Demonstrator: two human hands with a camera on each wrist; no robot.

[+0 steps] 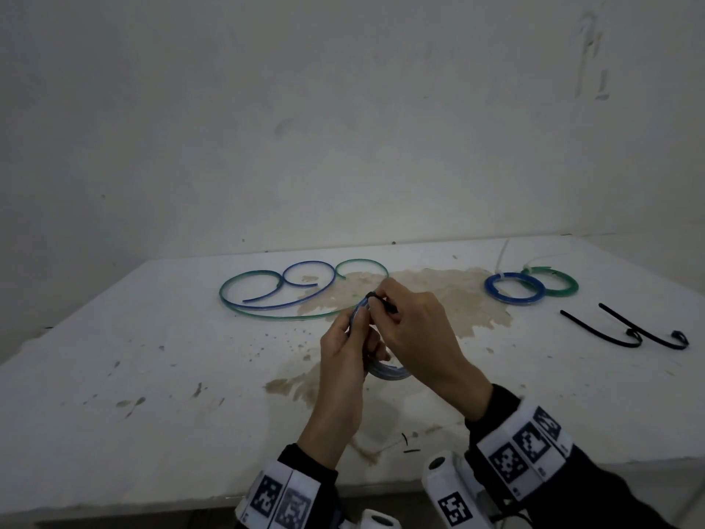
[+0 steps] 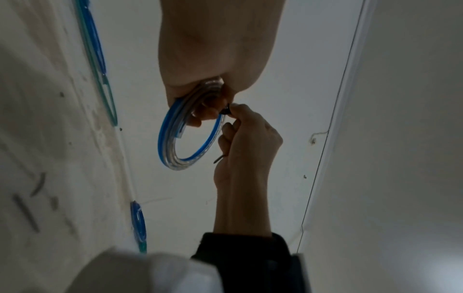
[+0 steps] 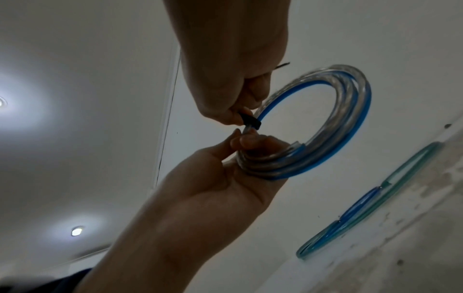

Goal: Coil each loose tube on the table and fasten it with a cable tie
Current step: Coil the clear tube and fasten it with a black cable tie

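Above the middle of the table, my left hand point(image 1: 341, 349) grips a coiled tube, clear with a blue stripe point(image 1: 389, 372). A black cable tie point(image 1: 383, 302) wraps the top of the coil, and my right hand point(image 1: 416, 326) pinches it. The left wrist view shows the coiled tube point(image 2: 172, 138) hanging from my left hand point(image 2: 213, 49) while my right hand point(image 2: 248, 142) holds the cable tie's head point(image 2: 226, 112). Seen from the right wrist, the black cable tie point(image 3: 250, 120) crosses the coiled tube point(image 3: 350, 119). A loose blue tube point(image 1: 305, 276) and a loose green tube point(image 1: 286, 316) lie far left.
Two tied coils, a blue coil point(image 1: 513, 288) and a green coil point(image 1: 557, 284), lie at the far right with white tie tails. Near them lie two spare black cable ties point(image 1: 602, 330) point(image 1: 644, 330). The white table point(image 1: 114, 376) is stained and meets a wall behind.
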